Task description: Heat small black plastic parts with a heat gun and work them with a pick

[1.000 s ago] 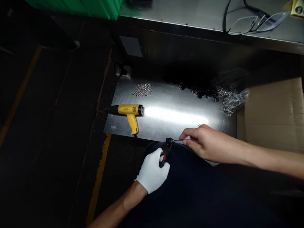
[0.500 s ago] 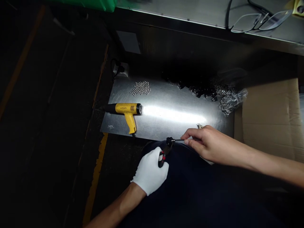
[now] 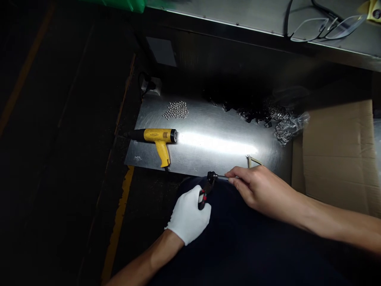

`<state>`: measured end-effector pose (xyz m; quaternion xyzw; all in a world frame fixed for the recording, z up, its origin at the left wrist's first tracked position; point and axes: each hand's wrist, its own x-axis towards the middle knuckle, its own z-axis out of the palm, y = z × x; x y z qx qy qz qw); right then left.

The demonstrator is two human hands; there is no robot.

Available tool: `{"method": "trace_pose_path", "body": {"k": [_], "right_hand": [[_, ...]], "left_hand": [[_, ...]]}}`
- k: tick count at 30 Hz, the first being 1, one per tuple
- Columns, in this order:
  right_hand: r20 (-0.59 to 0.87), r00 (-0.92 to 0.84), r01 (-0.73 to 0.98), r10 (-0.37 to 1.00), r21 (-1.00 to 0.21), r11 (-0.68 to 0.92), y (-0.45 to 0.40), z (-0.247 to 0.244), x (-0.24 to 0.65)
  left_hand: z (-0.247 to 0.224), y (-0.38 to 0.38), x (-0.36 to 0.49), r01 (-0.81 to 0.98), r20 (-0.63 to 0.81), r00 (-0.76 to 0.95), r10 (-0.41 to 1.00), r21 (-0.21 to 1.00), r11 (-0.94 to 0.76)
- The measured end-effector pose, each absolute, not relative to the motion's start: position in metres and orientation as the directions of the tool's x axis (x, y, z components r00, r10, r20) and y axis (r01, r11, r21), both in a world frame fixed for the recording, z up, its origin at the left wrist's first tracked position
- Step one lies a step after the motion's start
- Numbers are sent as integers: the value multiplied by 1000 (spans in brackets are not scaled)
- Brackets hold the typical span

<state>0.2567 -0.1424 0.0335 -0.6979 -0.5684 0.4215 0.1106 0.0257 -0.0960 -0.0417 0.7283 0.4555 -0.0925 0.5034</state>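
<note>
My left hand (image 3: 190, 214), in a white glove, is closed round the dark handles of a pair of pliers (image 3: 205, 194) with red marks. At the pliers' jaws sits a small black part (image 3: 212, 176). Bare and closed, my right hand (image 3: 253, 184) pinches a thin metal rod (image 3: 222, 177) whose tip meets a small shiny piece on the black part. Most of the rod is hidden inside the hand, so its kind does not show. Just beyond the right hand lies a tool with pale handles (image 3: 253, 161), partly covered.
A yellow heat gun (image 3: 162, 145) lies on the metal table (image 3: 202, 159), with several small shiny pieces (image 3: 177, 109) behind it. Black parts (image 3: 250, 114) and bagged metal pieces (image 3: 284, 129) are heaped at the back right. A cardboard box (image 3: 339, 155) stands right; glasses (image 3: 324, 29) rest on the shelf.
My right hand has shifted slightly left and down, and more of the pale-handled tool shows behind it. My left hand with the pliers is nearly where it was.
</note>
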Motion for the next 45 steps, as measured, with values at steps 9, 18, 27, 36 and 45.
{"method": "trace_pose_path", "body": {"k": [9, 18, 27, 36, 45], "right_hand": [[-392, 67, 758, 917, -578, -303, -153, 24, 239], [-324, 160, 750, 932, -574, -328, -159, 5, 205], [-270, 228, 575, 935, -738, -353, -165, 5, 206], [-373, 150, 409, 916, -820, -401, -165, 20, 230], [-550, -57, 430, 833, -767, -477, -163, 43, 269]], "left_hand": [[-44, -98, 27, 771, -620, 521, 586, 636, -13], [-49, -101, 32, 768, -662, 436, 609, 627, 131], [-44, -95, 27, 766, -582, 471, 662, 642, 20], [-35, -90, 24, 788, -552, 524, 648, 604, -122], [-29, -85, 20, 741, -527, 654, 542, 591, -319]]}}
